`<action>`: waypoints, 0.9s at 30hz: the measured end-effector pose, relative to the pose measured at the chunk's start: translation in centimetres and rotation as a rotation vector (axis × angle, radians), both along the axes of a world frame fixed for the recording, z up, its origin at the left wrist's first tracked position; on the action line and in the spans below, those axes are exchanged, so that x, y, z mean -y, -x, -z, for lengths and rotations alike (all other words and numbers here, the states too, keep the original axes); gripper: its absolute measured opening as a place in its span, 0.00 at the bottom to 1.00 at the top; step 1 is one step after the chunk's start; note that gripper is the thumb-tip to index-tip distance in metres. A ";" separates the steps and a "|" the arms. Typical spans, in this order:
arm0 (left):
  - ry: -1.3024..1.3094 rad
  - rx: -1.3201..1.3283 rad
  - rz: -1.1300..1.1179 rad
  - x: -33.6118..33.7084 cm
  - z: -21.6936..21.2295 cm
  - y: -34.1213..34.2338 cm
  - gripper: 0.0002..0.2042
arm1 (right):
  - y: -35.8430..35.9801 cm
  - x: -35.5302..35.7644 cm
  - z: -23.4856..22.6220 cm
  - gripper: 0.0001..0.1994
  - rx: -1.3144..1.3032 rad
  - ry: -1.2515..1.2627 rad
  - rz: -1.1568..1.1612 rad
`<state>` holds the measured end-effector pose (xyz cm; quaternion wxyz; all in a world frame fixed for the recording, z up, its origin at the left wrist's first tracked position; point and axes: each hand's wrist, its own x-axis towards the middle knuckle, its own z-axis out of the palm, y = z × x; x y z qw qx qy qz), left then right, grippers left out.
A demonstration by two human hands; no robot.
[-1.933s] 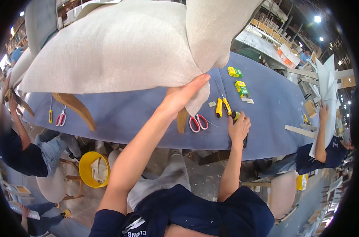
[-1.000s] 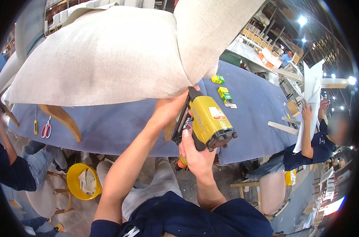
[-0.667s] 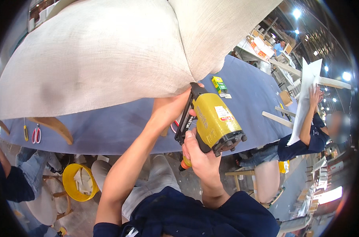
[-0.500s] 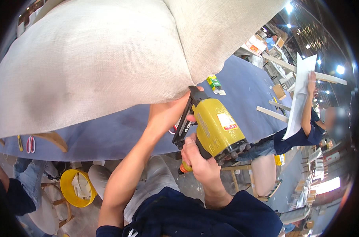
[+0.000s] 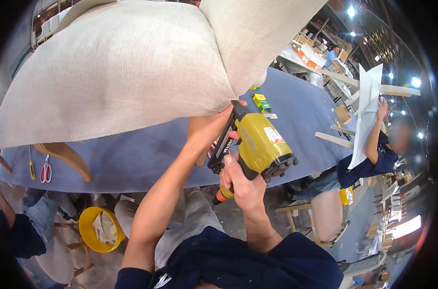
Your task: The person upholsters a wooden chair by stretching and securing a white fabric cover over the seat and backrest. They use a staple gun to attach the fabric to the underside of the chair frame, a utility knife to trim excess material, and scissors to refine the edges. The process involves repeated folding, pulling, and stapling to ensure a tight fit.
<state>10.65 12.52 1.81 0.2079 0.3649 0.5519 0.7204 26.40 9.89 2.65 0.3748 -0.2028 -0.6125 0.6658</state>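
Note:
A beige fabric-upholstered chair (image 5: 146,72) rests over the blue-covered table, a curved wooden leg (image 5: 67,156) showing below it. My right hand (image 5: 243,185) is wrapped round the handle of a yellow and black pneumatic staple gun (image 5: 262,142), one finger near its trigger. The gun's narrow nose meets the fabric where the crease between two padded parts ends. Right beside that nose, my left hand (image 5: 211,127) is pressed up against the lower fabric edge and appears to grip it. Most of its fingers are hidden behind the gun and the padding.
Red-handled scissors (image 5: 46,171) and a yellow-handled tool (image 5: 32,168) lie on the blue table (image 5: 296,120), left. A green-yellow box (image 5: 262,102) sits beyond the gun. A yellow bucket (image 5: 101,231) of scraps stands lower left. At right, a co-worker (image 5: 368,159) handles a white-covered piece.
The view has shifted slightly, showing more of the table's left side. The staple gun's nose stays at the crease, and both hands keep their places. At right, the co-worker's hand has moved lower.

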 end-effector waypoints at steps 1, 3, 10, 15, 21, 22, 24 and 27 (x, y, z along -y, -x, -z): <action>-0.004 -0.016 0.001 -0.1 0.3 0.2 0.12 | 0.1 0.0 0.0 0.23 -0.008 0.009 -0.006; -0.016 -0.051 0.005 -0.5 1.1 0.8 0.12 | 0.2 -0.3 -0.4 0.24 0.017 -0.009 -0.027; 0.033 0.042 0.080 -0.1 0.9 0.3 0.11 | 0.0 -0.8 0.0 0.25 0.186 -0.201 0.027; 0.031 0.012 0.093 -0.2 2.1 0.2 0.12 | 0.1 -0.1 0.3 0.19 0.235 -0.124 -0.002; 0.035 -0.127 -0.046 -1.3 4.7 2.1 0.21 | 1.4 -1.3 1.6 0.08 0.213 -0.257 -0.004; 0.047 -0.117 -0.025 -1.6 5.0 2.6 0.20 | 1.7 -1.5 1.8 0.10 0.178 -0.224 -0.003; 0.066 -0.100 -0.012 -1.5 5.5 3.8 0.19 | 1.9 -1.4 1.8 0.08 0.086 -0.109 -0.022; 0.177 -0.532 -0.209 2.2 4.7 2.9 0.16 | -0.4 -2.3 1.7 0.05 0.066 -0.012 -0.011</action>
